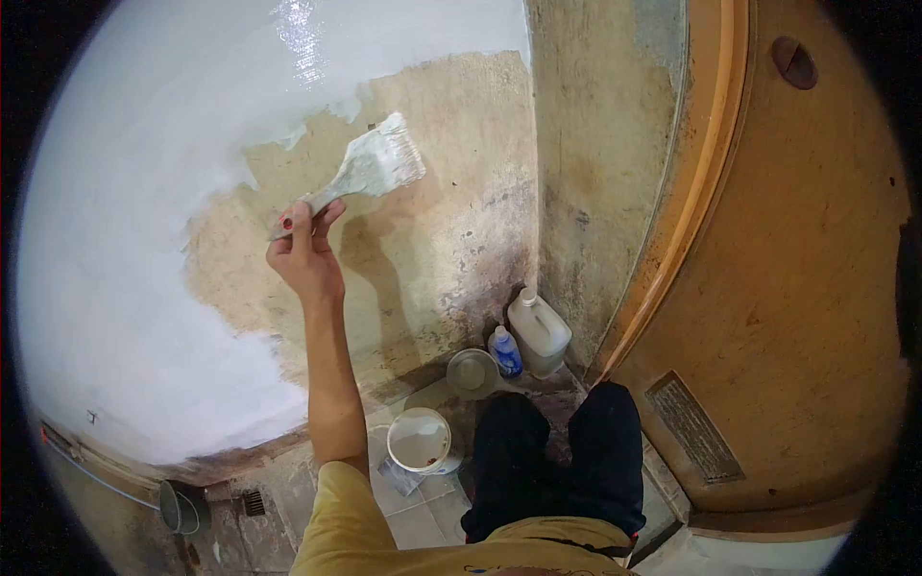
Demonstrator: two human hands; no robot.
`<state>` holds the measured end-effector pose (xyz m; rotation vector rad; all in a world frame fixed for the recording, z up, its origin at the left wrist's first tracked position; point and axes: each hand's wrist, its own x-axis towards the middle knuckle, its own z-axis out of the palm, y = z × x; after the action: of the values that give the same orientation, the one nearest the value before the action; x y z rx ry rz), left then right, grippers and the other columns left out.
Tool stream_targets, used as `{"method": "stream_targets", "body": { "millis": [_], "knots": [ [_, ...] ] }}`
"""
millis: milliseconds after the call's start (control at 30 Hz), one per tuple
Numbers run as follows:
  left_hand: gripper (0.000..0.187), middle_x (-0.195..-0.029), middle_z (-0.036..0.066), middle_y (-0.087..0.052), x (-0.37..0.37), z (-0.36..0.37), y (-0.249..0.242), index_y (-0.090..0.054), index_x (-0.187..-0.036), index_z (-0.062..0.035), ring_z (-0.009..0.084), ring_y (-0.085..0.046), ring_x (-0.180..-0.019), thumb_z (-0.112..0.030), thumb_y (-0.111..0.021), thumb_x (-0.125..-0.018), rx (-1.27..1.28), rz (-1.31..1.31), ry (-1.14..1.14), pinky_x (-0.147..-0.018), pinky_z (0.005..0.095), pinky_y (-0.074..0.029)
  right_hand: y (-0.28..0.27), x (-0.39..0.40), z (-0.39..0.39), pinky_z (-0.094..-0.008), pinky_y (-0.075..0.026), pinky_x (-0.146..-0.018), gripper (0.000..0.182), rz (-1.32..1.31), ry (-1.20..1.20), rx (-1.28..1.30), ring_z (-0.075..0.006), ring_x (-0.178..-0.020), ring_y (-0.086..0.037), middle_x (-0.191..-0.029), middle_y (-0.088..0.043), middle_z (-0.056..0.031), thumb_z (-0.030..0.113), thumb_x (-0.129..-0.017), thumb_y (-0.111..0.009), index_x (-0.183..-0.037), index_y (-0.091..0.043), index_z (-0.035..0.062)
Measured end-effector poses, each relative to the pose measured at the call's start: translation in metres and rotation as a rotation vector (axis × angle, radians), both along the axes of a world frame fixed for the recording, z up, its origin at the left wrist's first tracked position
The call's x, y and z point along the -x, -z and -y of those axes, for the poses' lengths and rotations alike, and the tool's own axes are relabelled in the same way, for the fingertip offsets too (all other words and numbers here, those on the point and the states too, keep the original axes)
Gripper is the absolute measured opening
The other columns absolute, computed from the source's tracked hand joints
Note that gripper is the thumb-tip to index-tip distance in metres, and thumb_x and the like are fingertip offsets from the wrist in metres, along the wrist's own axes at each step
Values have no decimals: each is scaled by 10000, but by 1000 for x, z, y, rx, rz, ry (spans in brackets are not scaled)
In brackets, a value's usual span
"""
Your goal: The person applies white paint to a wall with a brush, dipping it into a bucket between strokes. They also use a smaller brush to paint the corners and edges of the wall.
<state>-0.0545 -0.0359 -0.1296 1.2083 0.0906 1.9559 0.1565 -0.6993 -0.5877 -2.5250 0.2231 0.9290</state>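
Observation:
My left hand (309, 252) is raised in front of the wall, its fingers closed on the handle of a wide flat paintbrush (379, 161). White paint coats the bristles, which point up and to the right over the bare patch. That unpainted patch (451, 134) is beige and stained. Wet-looking white paint (125, 288) covers the wall around it on the left and above. Below my arm, a white paint bucket (420, 440) stands on the floor near my legs. My right hand is out of view.
In the corner stand a white jug (541, 331), a blue bottle (505, 353) and a round tub (472, 373). A brown door (816, 259) with a vent (694, 425) rises at the right. A dark pail (181, 506) sits at the lower left, near a floor drain (254, 502).

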Motion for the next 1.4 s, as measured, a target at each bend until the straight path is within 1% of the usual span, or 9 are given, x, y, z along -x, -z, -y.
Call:
{"method": "stream_targets", "body": {
  "millis": [233, 267, 333, 467, 600, 667, 733, 1067, 1400],
  "knots": [
    [147, -895, 117, -618, -76, -19, -39, -585, -906, 86, 277, -690, -786, -56, -622, -910, -66, -11, -99, -734, 342, -577, -67, -54, -77, -426, -344, -1071, 498, 230, -29, -364, -303, -1289, -440, -1408, -430, -238, 279, -999, -440, -1377, -417, -43],
    [151, -890, 116, -620, -93, -21, -51, -586, -911, 90, 272, -694, -784, -56, -623, -910, -81, 13, -95, -733, 326, -568, -102, -71, -116, -426, -347, -1068, 495, 322, -80, -478, -303, -1288, -441, -1407, -432, -239, 275, -1000, -441, -1375, -419, -47],
    [149, -881, 116, -618, -128, -24, -79, -583, -909, 94, 253, -694, -762, -50, -622, -908, -135, 19, -98, -716, 298, -558, -187, -115, -214, -388, -449, -915, 287, 746, -256, -794, -325, -1070, -588, -1163, -615, -229, 145, -964, -541, -1136, -575, -82],
    [124, -842, 104, -612, -188, -35, -121, -573, -872, 84, 207, -678, -695, -31, -609, -902, -298, -37, -84, -664, 277, -561, -375, -129, -354, -409, -390, -1028, 345, 1462, -619, -1119, -329, -1202, -531, -1257, -577, -191, 25, -883, -589, -1224, -565, -12],
    [128, -771, 81, -602, -223, -38, -139, -554, -822, 58, 174, -664, -666, -29, -601, -903, -280, -52, -88, -628, 274, -567, -470, -158, -445, -424, -424, -994, 391, 1886, -896, -1180, -309, -1188, -528, -1223, -593, -136, 11, -789, -627, -1173, -553, 9],
    [146, -793, 96, -608, -232, -40, -138, -547, -807, 48, 202, -676, -693, -43, -606, -904, -256, -79, -127, -653, 284, -578, -472, -176, -471, -415, -435, -982, 388, 1935, -949, -1176, -288, -1183, -529, -1211, -598, -115, 26, -782, -631, -1162, -551, 15],
    [164, -816, 111, -614, -242, -44, -141, -539, -792, 38, 230, -688, -719, -57, -611, -905, -241, -103, -165, -678, 295, -588, -469, -193, -487, -366, -445, -977, 373, 2144, -1005, -824, -240, -1174, -532, -1199, -604, -77, 52, -808, -608, -1177, -558, 30],
    [147, -797, 91, -612, -268, -66, -140, -533, -802, 39, 198, -687, -688, -38, -593, -911, -240, -66, -157, -619, 254, -529, -458, -207, -492, -311, -434, -988, 379, 2151, -943, -852, -185, -1162, -539, -1155, -631, -42, 74, -806, -535, -1181, -589, 48],
    [161, -792, 111, -616, -213, -71, -148, -505, -785, 23, 229, -689, -688, -33, -602, -901, -241, -95, -153, -636, 281, -571, -459, -204, -496, -317, -450, -955, 350, 2196, -904, -844, -186, -1102, -564, -1076, -650, -43, 64, -788, -566, -1137, -601, 52]
  ]
}}
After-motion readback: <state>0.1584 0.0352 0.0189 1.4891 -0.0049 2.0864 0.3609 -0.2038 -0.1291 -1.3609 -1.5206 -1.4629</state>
